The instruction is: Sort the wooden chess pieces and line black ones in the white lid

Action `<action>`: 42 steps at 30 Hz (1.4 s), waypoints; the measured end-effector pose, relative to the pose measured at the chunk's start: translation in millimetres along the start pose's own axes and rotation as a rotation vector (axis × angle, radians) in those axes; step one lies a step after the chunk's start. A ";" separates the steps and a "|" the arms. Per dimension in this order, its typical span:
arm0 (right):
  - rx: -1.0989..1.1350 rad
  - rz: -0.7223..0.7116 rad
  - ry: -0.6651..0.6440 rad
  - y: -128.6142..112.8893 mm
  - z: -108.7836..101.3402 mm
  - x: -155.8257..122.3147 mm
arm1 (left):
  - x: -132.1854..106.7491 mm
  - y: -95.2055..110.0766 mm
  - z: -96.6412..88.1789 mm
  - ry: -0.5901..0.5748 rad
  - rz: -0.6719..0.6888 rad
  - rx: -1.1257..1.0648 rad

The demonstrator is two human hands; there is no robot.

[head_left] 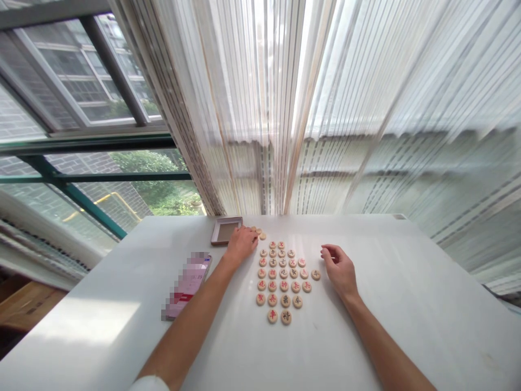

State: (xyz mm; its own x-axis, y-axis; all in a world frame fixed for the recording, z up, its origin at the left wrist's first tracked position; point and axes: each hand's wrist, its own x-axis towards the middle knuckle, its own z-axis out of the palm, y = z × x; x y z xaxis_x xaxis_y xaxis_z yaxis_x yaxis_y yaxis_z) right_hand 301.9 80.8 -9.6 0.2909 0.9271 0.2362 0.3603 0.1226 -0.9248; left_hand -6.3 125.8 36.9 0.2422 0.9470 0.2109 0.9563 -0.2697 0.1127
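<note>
Left grip [242, 243] lies palm down, right grip [340, 268] curls loosely.

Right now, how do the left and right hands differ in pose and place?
The left hand is beside the shallow box; the right hand is right of the inscribed pieces. The left hand's back faces up; the right hand shows its thumb side, fingers curled. Both are bare.

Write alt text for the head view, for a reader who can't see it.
A person's left hand is at a few round pieces near an open box; the right hand, loosely curled, is beside rows of pieces marked in red or black. A phone lies on the white table.
</note>
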 end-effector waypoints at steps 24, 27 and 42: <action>-0.126 -0.858 -0.202 -50.9 6.9 -52.0 | -63.1 75.0 -20.5 -0.206 0.114 -1.325; -0.104 -0.935 -0.308 -60.0 12.8 -67.5 | -82.1 77.9 -8.2 -0.254 0.037 -1.583; -0.089 -0.879 -0.350 -60.0 10.4 -59.9 | -70.2 28.0 2.5 0.117 0.273 -0.472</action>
State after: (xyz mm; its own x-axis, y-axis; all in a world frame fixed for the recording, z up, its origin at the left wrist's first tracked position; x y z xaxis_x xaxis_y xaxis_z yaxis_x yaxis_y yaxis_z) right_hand 253.6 21.6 28.6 -0.3934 0.5713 0.7203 0.3941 0.8126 -0.4293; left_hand 3.9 52.2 22.8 0.4252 0.8134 0.3970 0.6776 -0.5769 0.4561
